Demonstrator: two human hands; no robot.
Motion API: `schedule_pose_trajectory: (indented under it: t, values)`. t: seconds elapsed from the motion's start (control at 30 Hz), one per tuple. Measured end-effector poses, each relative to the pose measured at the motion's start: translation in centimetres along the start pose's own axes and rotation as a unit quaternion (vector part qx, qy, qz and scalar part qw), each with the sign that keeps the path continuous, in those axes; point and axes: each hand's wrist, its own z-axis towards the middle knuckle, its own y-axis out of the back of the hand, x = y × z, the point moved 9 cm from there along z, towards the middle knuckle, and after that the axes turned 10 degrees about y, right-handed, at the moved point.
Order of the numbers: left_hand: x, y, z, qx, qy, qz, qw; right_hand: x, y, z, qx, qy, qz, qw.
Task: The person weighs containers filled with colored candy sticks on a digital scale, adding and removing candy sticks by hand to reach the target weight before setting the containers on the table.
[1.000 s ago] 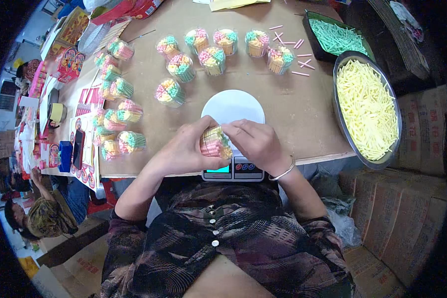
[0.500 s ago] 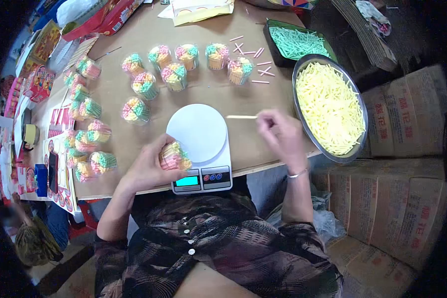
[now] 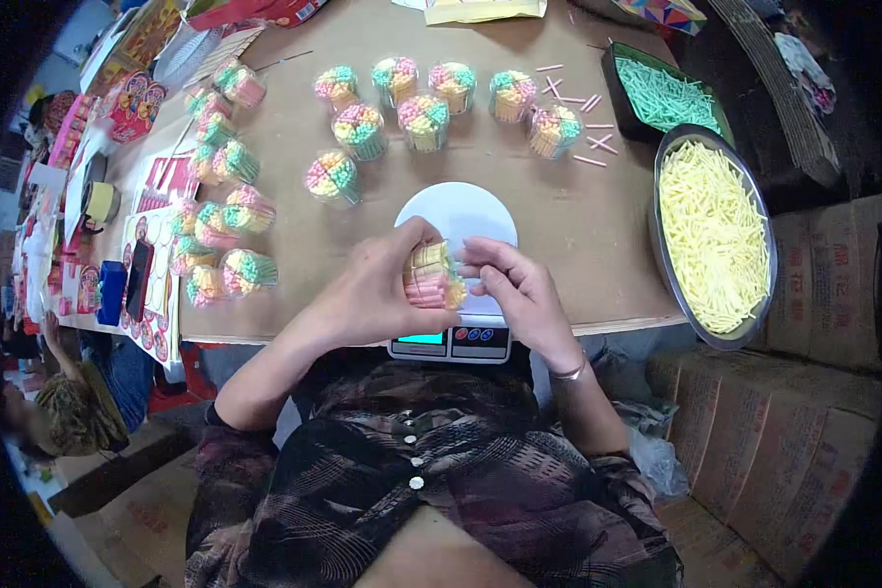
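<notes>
My left hand (image 3: 367, 284) is wrapped round a clear cup of pink, yellow and green sticks (image 3: 429, 278), tilted over the front of a white kitchen scale (image 3: 458, 211). Close to the cup's right side is my right hand (image 3: 521, 294), its fingers apart and bent, with no stick visible in it. The scale's display (image 3: 420, 339) glows at the table's front edge. Behind the scale stand several filled cups (image 3: 424, 122), and loose pink sticks (image 3: 598, 144) lie to their right.
A metal bowl of yellow sticks (image 3: 713, 235) is at the right, with a dark tray of green sticks (image 3: 664, 95) behind it. More filled cups (image 3: 249, 271) line the left side. A phone (image 3: 139, 279) lies farther left. Another person (image 3: 73, 407) is at the far left.
My right hand has come back from near the yellow bowl to the cup, and the yellow stick it held is no longer visible. The view has shifted; my left hand still holds the cup.
</notes>
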Motion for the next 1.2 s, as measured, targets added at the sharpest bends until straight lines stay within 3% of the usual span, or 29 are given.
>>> schedule_pose_trajectory:
  t: [0.07, 0.13, 0.2, 0.37, 0.7, 0.87, 0.93, 1.0, 1.2]
  values:
    - [-0.6, -0.1, 0.5, -0.014, -0.021, 0.02, 0.999, 2.0, -0.3, 0.6, -0.021, 0.021, 0.075, 0.997]
    - [-1.8, 0.2, 0.8, -0.05, -0.07, 0.058, 0.995, 1.7, 0.0, 1.2, -0.023, 0.049, 0.021, 0.998]
    - [-2.9, 0.6, 1.3, -0.067, -0.106, 0.083, 0.989, 0.5, -0.1, 1.5, -0.036, 0.027, 0.077, 0.996]
    - [-0.4, -0.6, 1.5, -0.026, -0.008, 0.081, 0.996, -2.8, -0.7, 0.4, -0.057, -0.09, 0.182, 0.977]
    - [-0.7, -1.1, 1.2, -0.021, -0.029, 0.097, 0.995, -0.2, 0.9, 1.7, 0.018, -0.009, -0.127, 0.992]
    - [0.2, -0.6, 1.7, -0.007, -0.034, 0.061, 0.998, 2.9, 4.1, 0.9, -0.056, 0.038, -0.09, 0.994]
    - [0.4, -1.2, 2.6, 0.017, -0.093, -0.072, 0.993, 4.7, 5.2, 0.3, -0.064, 0.053, -0.096, 0.992]
    - [0.6, -1.3, 3.4, 0.039, -0.153, -0.203, 0.966, 6.7, 8.1, -0.6, -0.168, 0.092, -0.079, 0.978]
    - [2.2, -2.1, 4.9, 0.059, -0.155, -0.197, 0.966, 6.8, 11.7, -1.9, -0.234, 0.107, -0.132, 0.957]
